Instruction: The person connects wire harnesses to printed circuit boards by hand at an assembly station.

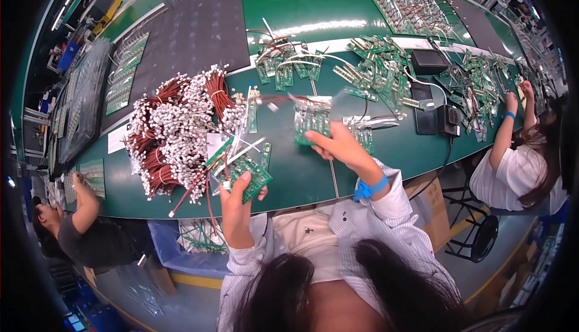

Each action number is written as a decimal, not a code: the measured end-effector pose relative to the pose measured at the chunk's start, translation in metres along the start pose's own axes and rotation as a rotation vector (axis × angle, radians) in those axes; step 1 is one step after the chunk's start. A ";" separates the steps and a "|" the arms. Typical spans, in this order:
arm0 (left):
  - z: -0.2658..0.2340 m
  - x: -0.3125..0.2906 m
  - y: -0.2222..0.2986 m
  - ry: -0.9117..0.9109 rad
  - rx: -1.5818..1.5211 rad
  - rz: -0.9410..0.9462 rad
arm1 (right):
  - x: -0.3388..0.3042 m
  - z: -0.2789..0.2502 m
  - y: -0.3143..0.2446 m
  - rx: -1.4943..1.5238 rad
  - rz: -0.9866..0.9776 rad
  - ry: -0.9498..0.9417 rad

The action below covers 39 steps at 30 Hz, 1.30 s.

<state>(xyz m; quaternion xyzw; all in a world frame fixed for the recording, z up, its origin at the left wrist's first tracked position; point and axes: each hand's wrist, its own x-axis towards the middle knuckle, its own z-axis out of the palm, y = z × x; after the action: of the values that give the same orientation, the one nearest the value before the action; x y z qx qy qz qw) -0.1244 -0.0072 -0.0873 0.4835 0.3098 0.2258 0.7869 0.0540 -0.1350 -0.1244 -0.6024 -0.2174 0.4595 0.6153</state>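
My left hand point(237, 206) is closed on a green circuit board point(256, 178), thumb on top, near the table's front edge. Red wires with white connectors hang beside that board, and white wires cross it. Further right, my right hand point(342, 148) pinches a second green circuit board panel point(312, 122) by its lower edge, holding it above the table. Wires trail from its top, smeared by motion. Left of my hands lies a large heap of red cables with white connectors point(181, 121). Between the heap and the raised panel lies a narrow board strip point(253, 113).
Circuit boards lie in piles point(386, 69) at the back and right. A black phone-like slab point(425, 118) and a black box with a cord point(449, 121) sit right. A dark mat point(193, 36) covers the far left. Below stands a blue bin point(166, 247). Other people work at both sides.
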 end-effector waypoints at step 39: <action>0.020 -0.007 -0.006 -0.364 0.024 -0.056 | -0.046 0.026 -0.028 0.271 -0.187 -0.154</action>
<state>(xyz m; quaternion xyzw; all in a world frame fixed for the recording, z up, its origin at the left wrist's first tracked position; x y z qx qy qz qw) -0.1147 -0.0267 -0.0846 0.5168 0.1782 0.1086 0.8303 0.0191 -0.1546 -0.0800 -0.4542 -0.2552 0.4702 0.7123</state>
